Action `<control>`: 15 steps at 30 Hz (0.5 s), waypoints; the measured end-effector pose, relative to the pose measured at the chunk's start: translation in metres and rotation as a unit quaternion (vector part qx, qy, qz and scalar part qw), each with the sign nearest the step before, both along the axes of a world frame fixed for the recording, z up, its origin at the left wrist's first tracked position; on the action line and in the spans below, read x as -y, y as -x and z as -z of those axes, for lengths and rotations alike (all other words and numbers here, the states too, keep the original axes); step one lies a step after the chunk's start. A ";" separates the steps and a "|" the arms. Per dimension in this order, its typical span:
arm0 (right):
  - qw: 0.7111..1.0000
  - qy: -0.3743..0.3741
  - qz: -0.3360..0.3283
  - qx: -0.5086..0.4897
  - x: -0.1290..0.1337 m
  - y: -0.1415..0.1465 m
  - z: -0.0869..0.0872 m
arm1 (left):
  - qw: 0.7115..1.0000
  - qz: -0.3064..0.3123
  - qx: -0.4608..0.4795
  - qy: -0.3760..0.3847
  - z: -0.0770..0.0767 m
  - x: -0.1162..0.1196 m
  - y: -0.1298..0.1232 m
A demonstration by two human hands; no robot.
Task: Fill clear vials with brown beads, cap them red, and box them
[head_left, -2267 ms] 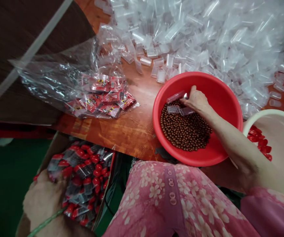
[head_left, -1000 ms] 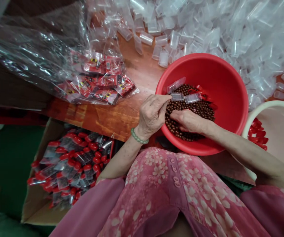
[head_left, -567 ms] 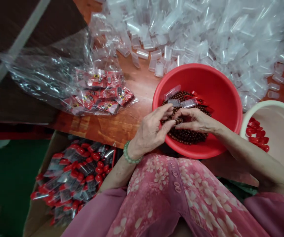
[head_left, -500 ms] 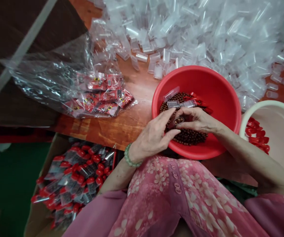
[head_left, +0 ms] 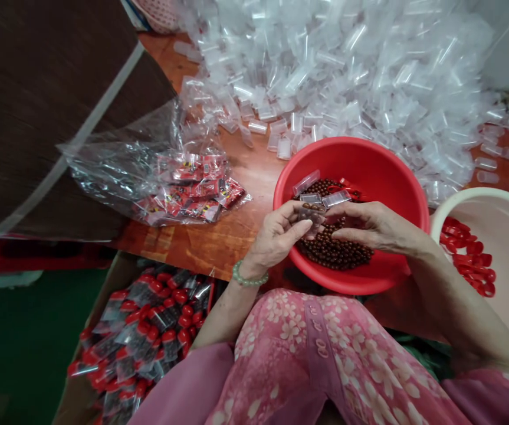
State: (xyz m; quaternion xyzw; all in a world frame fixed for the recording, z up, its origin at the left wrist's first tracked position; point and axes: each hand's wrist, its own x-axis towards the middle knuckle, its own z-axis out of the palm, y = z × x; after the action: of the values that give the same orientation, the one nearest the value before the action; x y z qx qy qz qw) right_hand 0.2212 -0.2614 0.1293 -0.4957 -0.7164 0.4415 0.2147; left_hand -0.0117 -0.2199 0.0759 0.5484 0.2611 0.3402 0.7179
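Between the thumb and fingers of my left hand [head_left: 276, 233] is a small clear plastic case [head_left: 309, 223] with brown beads in it. My right hand [head_left: 373, 225] is open just to its right, thumb and fingertips apart with nothing visible between them. Both hands are over the near part of a red basin [head_left: 416, 200]. Strings of brown beads [head_left: 340, 251] lie coiled in the basin. Several more clear cases [head_left: 306, 183] rest on the beads, beside a few red pieces [head_left: 340, 190].
Loose clear cases [head_left: 347, 77] are heaped across the back of the table [head_left: 236, 233]. A plastic bag [head_left: 117, 171] with red packets [head_left: 192, 189] lies left. Red caps [head_left: 469, 254] sit in a white bucket [head_left: 440, 218]. Below left, a carton [head_left: 97, 313] holds red-capped filled cases [head_left: 148, 330].
The case with beads is now in my left hand's grip. My right hand has moved off it to the right, fingers apart. The whole view has shifted slightly.
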 end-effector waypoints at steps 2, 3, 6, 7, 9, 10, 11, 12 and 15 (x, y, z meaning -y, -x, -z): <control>0.997 -0.017 -0.005 0.080 -0.001 -0.008 -0.004 | 0.999 0.012 0.029 0.026 0.000 0.001 -0.003; 0.995 -0.030 0.005 0.095 -0.001 -0.010 -0.006 | 0.999 0.019 0.031 0.026 -0.001 0.002 -0.004; 0.996 -0.062 0.041 0.048 -0.003 -0.008 -0.013 | 0.999 0.033 0.021 0.016 -0.003 0.003 -0.008; 0.996 -0.070 0.045 0.019 -0.003 -0.004 -0.014 | 0.999 0.033 0.019 0.012 -0.003 0.003 -0.009; 0.995 -0.088 0.042 -0.024 -0.005 0.004 -0.016 | 0.999 0.033 0.016 0.002 -0.003 0.004 -0.010; 0.994 -0.098 0.037 -0.033 -0.006 0.007 -0.017 | 0.999 0.031 0.015 -0.007 -0.003 0.004 -0.010; 0.993 -0.107 0.030 -0.036 -0.007 0.010 -0.017 | 0.999 0.027 0.011 -0.019 -0.003 0.004 -0.010; 0.993 -0.113 0.022 -0.034 -0.008 0.013 -0.017 | 0.999 0.020 0.004 -0.037 -0.003 0.003 -0.009; 0.992 -0.127 0.003 -0.026 -0.009 0.015 -0.017 | 0.994 -0.002 -0.038 -0.105 -0.005 0.002 -0.007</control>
State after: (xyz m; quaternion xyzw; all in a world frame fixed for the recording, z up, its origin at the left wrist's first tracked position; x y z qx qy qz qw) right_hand 0.2061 -0.2523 0.1464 -0.4545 -0.7594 0.3594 0.2958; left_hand -0.0042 -0.2215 0.0804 0.6328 0.2523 0.3458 0.6453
